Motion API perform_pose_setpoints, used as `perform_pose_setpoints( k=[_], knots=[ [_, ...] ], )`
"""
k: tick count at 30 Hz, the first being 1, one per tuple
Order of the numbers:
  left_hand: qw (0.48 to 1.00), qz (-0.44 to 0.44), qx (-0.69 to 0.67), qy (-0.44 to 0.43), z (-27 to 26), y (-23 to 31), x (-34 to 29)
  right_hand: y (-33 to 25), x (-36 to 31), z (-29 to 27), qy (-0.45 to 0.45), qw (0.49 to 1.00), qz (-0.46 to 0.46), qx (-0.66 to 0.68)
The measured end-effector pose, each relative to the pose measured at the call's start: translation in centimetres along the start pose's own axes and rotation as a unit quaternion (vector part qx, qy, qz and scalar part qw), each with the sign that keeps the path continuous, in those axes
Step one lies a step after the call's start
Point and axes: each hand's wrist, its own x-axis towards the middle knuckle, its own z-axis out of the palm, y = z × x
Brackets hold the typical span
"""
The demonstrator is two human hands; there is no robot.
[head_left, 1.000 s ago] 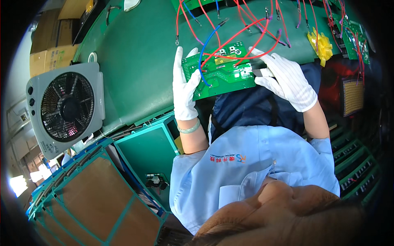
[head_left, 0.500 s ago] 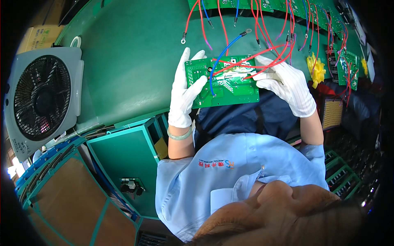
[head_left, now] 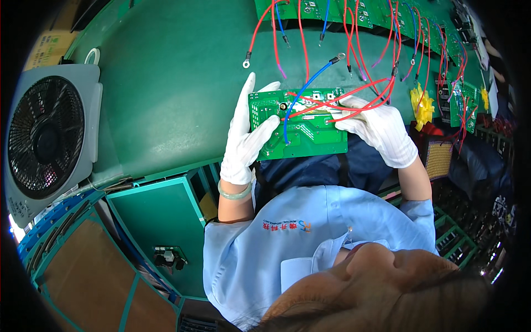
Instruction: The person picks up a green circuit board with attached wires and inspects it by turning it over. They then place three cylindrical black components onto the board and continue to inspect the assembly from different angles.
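A green circuit board (head_left: 316, 145) is held up near the front edge of the green table. My left hand (head_left: 241, 148), in a white glove, grips its left side, thumb on the face and fingers behind. My gloved right hand (head_left: 381, 131) closes over the right edge, fingertips by the red wires; whether a small thing is pinched there I cannot tell. From the board a blue wire (head_left: 303, 87) arches up to a ring terminal (head_left: 338, 57). Several red wires (head_left: 369, 106) cross the board and loop out past my right hand.
Across the far side stands a row of circuit boards (head_left: 362, 15) with red and blue wires hanging toward me. A grey box fan (head_left: 88, 119) is at the left. Yellow ties (head_left: 422, 108) lie at the right. A green cabinet (head_left: 149, 207) stands at the lower left.
The board has shifted slightly nearer to me in the view. My right hand has moved left, its fingers now over the board's right edge and closer together. My left hand keeps its grip.
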Motion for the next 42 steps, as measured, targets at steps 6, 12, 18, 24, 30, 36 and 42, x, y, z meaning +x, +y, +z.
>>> perform_pose_setpoints(
  k=[6, 12, 18, 24, 30, 36, 42],
  knots=[
    [1.0, -0.002, 0.02, 0.002, 0.1, 0.1, 0.1, 0.4, -0.1, -0.4, 0.01, 0.999, -0.001, 0.052],
    [1.0, 0.009, 0.005, 0.002, -0.1, -0.5, 0.1, 0.4, -0.5, -0.9, -0.012, 1.0, -0.023, 0.016],
    [1.0, -0.005, -0.003, 0.002, 0.1, -0.1, 0.1, 0.0, -0.8, 0.4, 0.05, 0.998, -0.026, 0.023],
    [1.0, 0.009, 0.009, -0.005, -0.2, -0.4, 0.1, -0.8, -0.9, 1.9, 0.099, 0.991, 0.034, 0.084],
    [0.999, 0.003, 0.04, 0.011, 0.0, -0.4, -0.2, -0.8, 0.9, -0.2, -0.044, 0.998, -0.008, 0.037],
    [0.999, 0.009, 0.048, -0.011, -0.3, -0.1, 0.0, 0.3, 1.5, -1.4, -0.037, 0.989, -0.114, -0.089],
    [0.996, 0.055, 0.061, -0.014, -0.7, -1.2, -0.1, -0.7, 2.4, -1.5, -0.002, 0.989, -0.104, -0.109]
  ],
)
